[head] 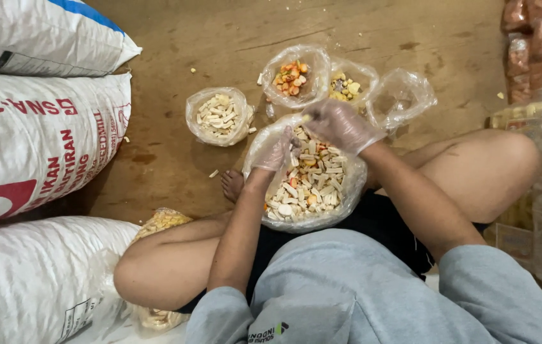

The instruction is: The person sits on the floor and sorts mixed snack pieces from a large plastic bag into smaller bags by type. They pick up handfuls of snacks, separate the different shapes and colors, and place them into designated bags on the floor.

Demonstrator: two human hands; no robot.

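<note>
Clear plastic gloves cover both hands: the left hand point(275, 153) digs into the big snack bag point(341, 202), the right hand point(340, 124) pinches one pale piece point(307, 117).

Gloved hands, left point(275, 153) and right point(341, 125), over a lap bag of mixed crackers point(309, 181).

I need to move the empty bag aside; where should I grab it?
Pinch the empty bag at its near rim, coming from above on the right hand side. Its mouth gapes open and upward, the film is limp, and the yellow-piece bag crowds its left.
</note>
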